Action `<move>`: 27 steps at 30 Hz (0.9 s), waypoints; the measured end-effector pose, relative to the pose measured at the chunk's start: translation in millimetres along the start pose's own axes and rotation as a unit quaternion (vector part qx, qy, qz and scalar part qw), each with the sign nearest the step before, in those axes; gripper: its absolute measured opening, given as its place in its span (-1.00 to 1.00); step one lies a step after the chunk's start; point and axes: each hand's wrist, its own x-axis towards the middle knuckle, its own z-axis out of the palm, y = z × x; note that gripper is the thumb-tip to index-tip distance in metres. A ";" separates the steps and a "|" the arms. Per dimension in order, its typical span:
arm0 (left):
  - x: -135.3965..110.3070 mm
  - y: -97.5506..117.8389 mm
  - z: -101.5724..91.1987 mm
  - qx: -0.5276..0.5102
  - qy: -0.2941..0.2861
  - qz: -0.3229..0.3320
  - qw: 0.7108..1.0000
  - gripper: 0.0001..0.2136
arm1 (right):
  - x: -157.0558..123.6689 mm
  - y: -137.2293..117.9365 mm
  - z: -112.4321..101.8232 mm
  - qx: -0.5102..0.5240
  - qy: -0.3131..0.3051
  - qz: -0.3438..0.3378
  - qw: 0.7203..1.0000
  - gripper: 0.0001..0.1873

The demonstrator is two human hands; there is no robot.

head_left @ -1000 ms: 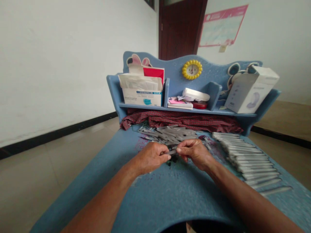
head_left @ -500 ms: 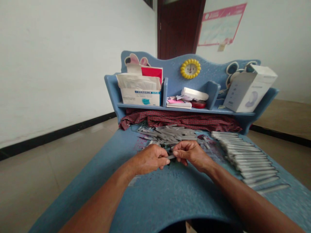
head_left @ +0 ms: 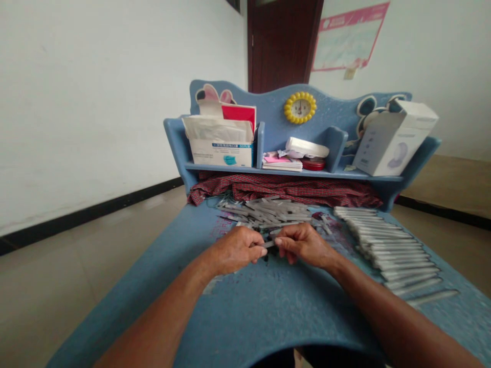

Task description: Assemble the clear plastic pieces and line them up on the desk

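Both hands meet mid-desk: the left hand [head_left: 236, 249] and right hand [head_left: 305, 244] pinch closed on one grey stick [head_left: 269, 244] between them. A loose stick pile [head_left: 264, 212] lies just beyond; bare blue desk [head_left: 268, 312] stretches nearer, to its curved near edge.

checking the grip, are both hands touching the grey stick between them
Touching. The head view shows the left hand and right hand each pinching one end of the grey stick.
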 end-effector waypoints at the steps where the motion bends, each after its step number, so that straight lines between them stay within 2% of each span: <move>1: 0.1 0.2 0.2 0.005 0.001 0.001 1.000 -0.81 | -0.4 -0.4 0.3 -0.019 -0.005 0.006 1.000 -0.58; 4: 0.3 0.7 0.3 0.014 0.007 0.004 1.000 -0.81 | -0.9 -3.3 0.5 -0.039 -0.012 0.026 0.999 -0.52; 8: 0.8 0.1 0.6 0.018 0.013 0.009 1.000 -0.81 | -0.2 -4.7 0.5 0.003 0.000 0.015 1.000 -0.64; 13: 1.4 -2.1 1.6 0.015 0.016 0.007 1.000 -0.80 | -0.3 -3.0 2.7 -0.043 -0.004 0.035 0.998 -0.54; 17: 0.8 -2.1 1.0 0.010 0.021 0.008 1.000 -0.80 | -1.3 -3.9 2.7 -0.023 -0.013 0.026 0.999 -0.64; 21: 0.4 -0.7 0.6 0.017 0.016 0.014 1.000 -0.81 | -2.1 -5.2 2.1 -0.053 -0.027 0.028 0.998 -0.57; 24: 0.7 -0.8 1.0 0.018 0.020 0.017 0.999 -0.81 | -2.0 -5.3 2.2 -0.041 -0.014 0.023 0.999 -0.64; 27: 0.9 -1.7 1.5 0.018 0.027 0.019 0.999 -0.81 | -1.8 -5.4 2.4 -0.041 -0.017 0.026 0.999 -0.59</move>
